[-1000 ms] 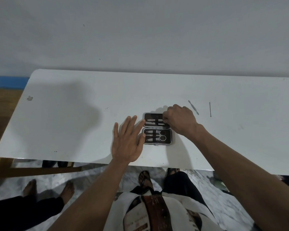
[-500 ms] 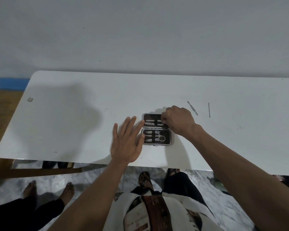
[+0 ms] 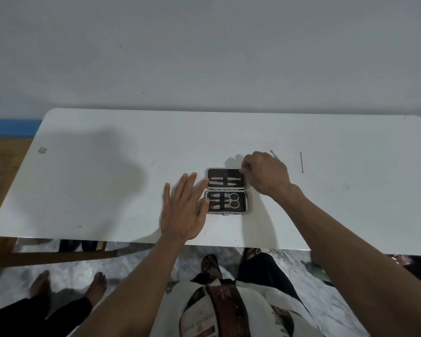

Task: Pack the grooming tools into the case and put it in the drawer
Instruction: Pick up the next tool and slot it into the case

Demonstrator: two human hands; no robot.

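I am watching the black, silver-rimmed grooming case (image 3: pixel 226 190) lying open near the front edge of the white rectangular table (image 3: pixel 107 186). My left hand (image 3: pixel 184 210) is resting flat, fingers spread and released, touching its left side. My right hand (image 3: pixel 267 173) is curling at the far right corner; I cannot tell whether it is pinching anything. A thin metal tool (image 3: pixel 301 162) is lying well apart.

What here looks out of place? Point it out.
Two thin metal tools lie loose on the white table right of the open grooming case: one angled, mostly hidden behind the right hand, and a straight pin-like one farther right. The case's other tools sit strapped in. A small chipped mark shows near the table's far-left corner.
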